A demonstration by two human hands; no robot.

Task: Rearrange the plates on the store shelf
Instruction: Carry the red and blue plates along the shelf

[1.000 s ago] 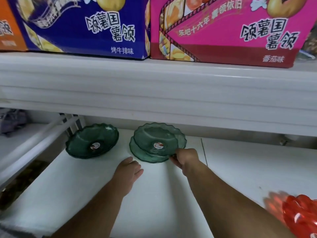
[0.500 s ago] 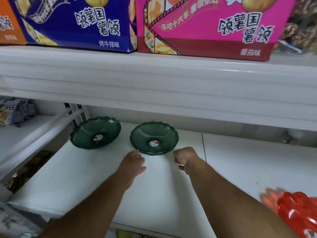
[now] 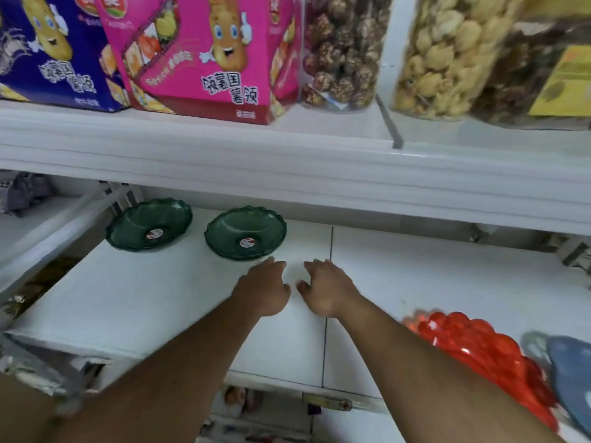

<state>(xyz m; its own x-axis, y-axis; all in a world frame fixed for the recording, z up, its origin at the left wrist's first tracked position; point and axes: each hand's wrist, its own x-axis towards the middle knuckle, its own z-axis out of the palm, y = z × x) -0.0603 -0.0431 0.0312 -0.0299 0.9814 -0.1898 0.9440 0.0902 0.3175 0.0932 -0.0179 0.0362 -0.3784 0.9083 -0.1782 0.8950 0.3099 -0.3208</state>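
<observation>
"领薯国薯领" is printed in white on the pink snack box (image 3: 204, 59) and on the blue snack box (image 3: 54, 55); the plates' round stickers cannot be read

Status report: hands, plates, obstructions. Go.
Left hand and right hand empty, open, just short of the right green plate. Left green plate apart beside it. Red plates at right, nothing blocking.

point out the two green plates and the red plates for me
Left green plate (image 3: 149, 229): head view, on its inner bowl near the sticker.
Right green plate (image 3: 245, 232): head view, on its inner bowl.
Red plates (image 3: 479, 350): head view, on the top of the pile.
</observation>
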